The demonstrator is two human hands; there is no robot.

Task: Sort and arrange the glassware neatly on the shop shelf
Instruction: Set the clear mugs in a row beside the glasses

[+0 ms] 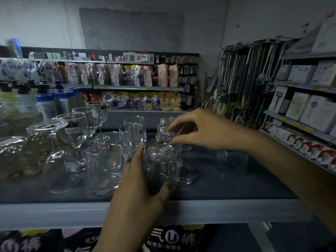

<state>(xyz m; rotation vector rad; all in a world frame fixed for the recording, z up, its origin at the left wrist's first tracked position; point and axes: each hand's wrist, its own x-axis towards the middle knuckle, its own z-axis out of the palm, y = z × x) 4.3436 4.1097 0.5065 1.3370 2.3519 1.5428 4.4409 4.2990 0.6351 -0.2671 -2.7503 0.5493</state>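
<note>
Left hand (138,180) around front mug (161,166)

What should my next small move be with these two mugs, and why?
Likely ease the front mug in your left hand back toward the rear mug your right hand pinches: they look alike and would line up beside the tumblers.

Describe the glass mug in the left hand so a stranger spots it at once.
On the grey shop shelf, right of the row of clear stemmed wine glasses, are two clear glass mugs. The left hand grips the front mug; the right hand pinches the rear mug. The front mug, nearest the shelf edge, is upside down, a white sticker on its base.
</note>
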